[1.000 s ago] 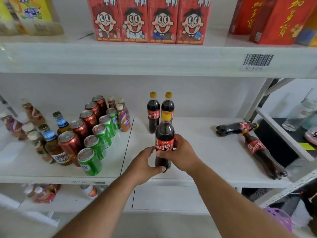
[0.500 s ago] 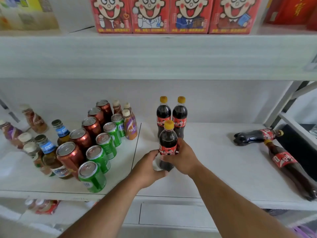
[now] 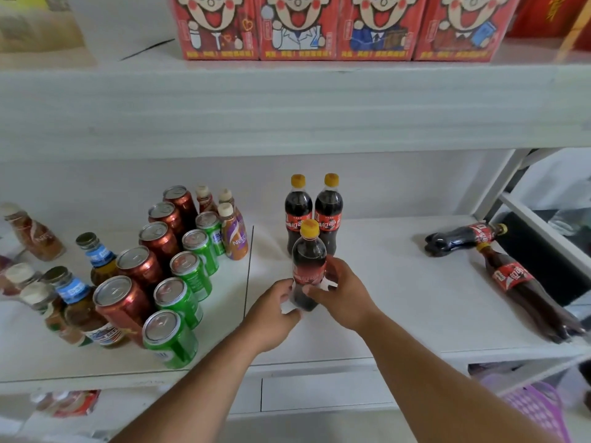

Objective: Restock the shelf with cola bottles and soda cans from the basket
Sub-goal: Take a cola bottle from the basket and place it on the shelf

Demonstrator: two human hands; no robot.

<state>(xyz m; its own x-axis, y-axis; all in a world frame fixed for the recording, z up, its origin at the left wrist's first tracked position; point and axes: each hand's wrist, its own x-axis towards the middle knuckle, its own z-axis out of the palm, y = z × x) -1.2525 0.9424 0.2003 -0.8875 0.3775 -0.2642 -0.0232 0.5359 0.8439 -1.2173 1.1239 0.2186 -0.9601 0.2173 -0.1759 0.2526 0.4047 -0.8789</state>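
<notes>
1. I see both hands on one cola bottle [image 3: 309,255], which stands upright on the white shelf [image 3: 399,292], just in front of two more upright cola bottles [image 3: 328,210] with yellow caps.
2. My right hand [image 3: 343,295] wraps the bottle at its red label and below, fingers curled round it; the label is partly covered and its print is blurred.
3. My left hand [image 3: 271,310] grips the lower body from the left, fingers curled in; the bottle's base is hidden behind both hands, so I cannot tell whether it touches the shelf.
4. Two cola bottles [image 3: 511,282] lie on their sides at the right end of the shelf (one points toward the edge, its bottom near the rim).
5. Left of the shelf seam stand a row of red cans [image 3: 140,266] and a row of green cans [image 3: 188,276], with small bottles behind and beside them; those at the far left are blurred.
6. A purple basket [image 3: 537,407] shows at the lower right, cut off by the picture edge.
7. Red cartoon cartons [image 3: 297,27] sit on the upper shelf, their tops cropped.
</notes>
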